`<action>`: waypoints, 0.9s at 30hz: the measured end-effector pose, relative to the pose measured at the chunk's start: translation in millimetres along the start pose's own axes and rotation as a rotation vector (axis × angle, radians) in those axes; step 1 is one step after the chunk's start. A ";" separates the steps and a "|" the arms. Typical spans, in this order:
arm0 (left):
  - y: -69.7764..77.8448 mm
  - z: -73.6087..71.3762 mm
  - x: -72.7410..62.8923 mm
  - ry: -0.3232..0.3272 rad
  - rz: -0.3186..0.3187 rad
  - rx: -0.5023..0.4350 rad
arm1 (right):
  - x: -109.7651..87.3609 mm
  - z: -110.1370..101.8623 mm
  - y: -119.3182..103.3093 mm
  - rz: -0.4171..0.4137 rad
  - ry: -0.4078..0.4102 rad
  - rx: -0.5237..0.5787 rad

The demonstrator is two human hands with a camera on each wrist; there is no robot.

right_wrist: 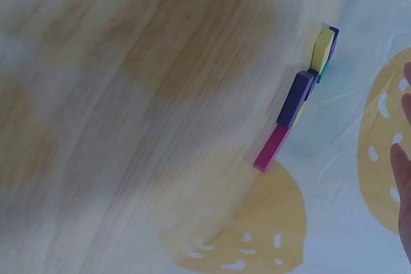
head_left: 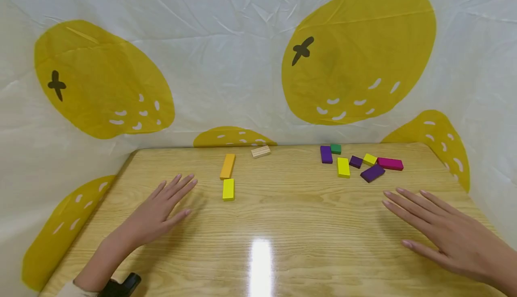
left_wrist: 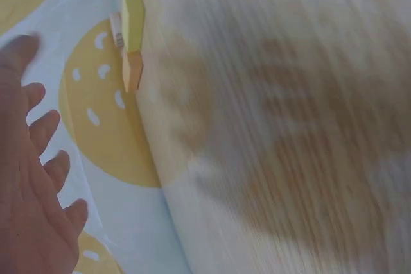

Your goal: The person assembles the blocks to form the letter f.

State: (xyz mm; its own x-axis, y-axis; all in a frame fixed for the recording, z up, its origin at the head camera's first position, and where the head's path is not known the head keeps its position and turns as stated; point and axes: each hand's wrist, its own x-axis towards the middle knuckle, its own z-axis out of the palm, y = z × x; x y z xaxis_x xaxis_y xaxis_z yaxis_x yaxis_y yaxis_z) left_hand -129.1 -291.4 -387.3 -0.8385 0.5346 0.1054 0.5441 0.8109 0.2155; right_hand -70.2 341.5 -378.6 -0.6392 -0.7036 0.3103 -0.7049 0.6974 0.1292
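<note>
My left hand hovers over the left side of the table, fingers straight and spread, holding nothing. Just right of its fingertips lie an orange block and a yellow block, nearly end to end. Behind them sits a plain wood block. On the right, my right hand is held palm down with its fingers extended and nothing in them. Beyond its fingertips is a loose group: a magenta block, a dark purple block, a yellow block, a violet block and a green block.
A small dark purple block and a small yellow block lie within the right group. The wooden table meets a white cloth with yellow fruit prints at its back and sides. A bright reflection shows near the front middle.
</note>
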 end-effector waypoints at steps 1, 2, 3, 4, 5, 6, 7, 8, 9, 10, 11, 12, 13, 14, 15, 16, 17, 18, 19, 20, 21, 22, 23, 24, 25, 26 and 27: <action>0.1 -0.4 2.1 0.000 0.005 -0.021 | 1.3 0.3 0.6 0.001 0.002 0.005; 0.2 -0.7 4.1 -0.001 0.009 -0.041 | 2.6 0.7 1.2 0.002 0.004 0.009; 0.5 -0.9 6.3 0.002 0.018 -0.060 | 4.0 1.2 1.7 0.003 0.006 0.014; 0.5 -1.0 8.7 0.001 0.024 -0.081 | 5.3 1.7 2.2 0.003 0.008 0.016; 0.7 -1.1 11.6 -0.003 0.030 -0.104 | 6.7 2.2 2.9 0.002 0.011 0.017; 0.6 -1.3 14.5 -0.010 0.029 -0.126 | 8.1 2.8 3.5 0.002 0.016 0.021; 0.2 -1.3 17.7 -0.017 0.028 -0.146 | 9.3 3.3 4.2 0.003 0.020 0.024; -0.7 -1.2 21.1 -0.029 0.016 -0.173 | 10.5 3.8 4.6 0.004 0.024 0.027; -1.9 -0.9 24.9 -0.033 0.011 -0.199 | 11.9 4.3 5.1 0.004 0.026 0.029; -3.2 -0.9 28.9 -0.041 0.005 -0.224 | 13.2 5.1 6.1 -0.002 0.031 0.033; -5.0 -0.6 33.1 -0.046 0.000 -0.242 | 14.7 5.6 7.0 -0.008 0.035 0.037; -7.0 -0.2 37.3 -0.050 -0.005 -0.260 | 16.3 6.1 7.7 -0.013 0.036 0.040; -9.4 0.3 41.9 -0.051 -0.005 -0.275 | 17.9 6.5 8.2 -0.016 0.035 0.042; -11.8 0.8 46.6 -0.052 -0.004 -0.288 | 19.6 6.9 8.8 -0.017 0.032 0.044; -14.4 1.5 51.3 -0.050 0.004 -0.293 | 21.3 7.4 9.5 -0.018 0.027 0.043; -16.8 2.0 56.2 -0.053 0.008 -0.298 | 23.1 7.6 10.2 -0.018 0.024 0.044; -19.3 2.8 61.0 -0.056 0.011 -0.304 | 25.0 7.5 10.5 -0.013 0.016 0.043; -21.7 3.5 65.6 -0.058 0.015 -0.309 | 26.9 7.5 10.8 -0.007 0.010 0.042; -24.1 4.5 70.3 -0.060 0.022 -0.313 | 28.6 7.5 11.2 -0.003 0.006 0.043; -26.3 5.4 74.9 -0.062 0.031 -0.315 | 30.3 7.5 11.7 0.001 0.003 0.045; -28.1 6.2 79.4 -0.064 0.040 -0.316 | 32.0 7.5 12.2 0.002 0.001 0.049; -29.6 6.9 83.8 -0.066 0.049 -0.314 | 33.6 7.5 12.6 0.001 0.001 0.056; -31.0 7.8 88.0 -0.068 0.059 -0.310 | 35.2 7.5 13.1 0.000 0.001 0.064; -32.3 8.7 92.2 -0.071 0.069 -0.305 | 36.8 7.5 13.4 -0.001 0.001 0.071; -33.2 9.6 96.2 -0.074 0.082 -0.306 | 38.3 7.7 13.8 -0.002 -0.001 0.076; -33.9 10.3 99.9 -0.078 0.094 -0.301 | 40.0 8.0 14.2 -0.002 -0.002 0.082; -34.6 11.2 103.4 -0.081 0.102 -0.298 | 41.6 8.3 14.5 -0.002 -0.004 0.088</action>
State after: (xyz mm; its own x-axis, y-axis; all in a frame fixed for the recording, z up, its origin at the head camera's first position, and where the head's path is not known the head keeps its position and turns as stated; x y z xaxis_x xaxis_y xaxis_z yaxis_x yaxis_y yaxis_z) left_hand -234.3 -261.6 -394.8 -0.7687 0.6363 0.0655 0.5820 0.6533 0.4843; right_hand -109.6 321.2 -371.7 -0.6388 -0.7057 0.3065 -0.7305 0.6813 0.0464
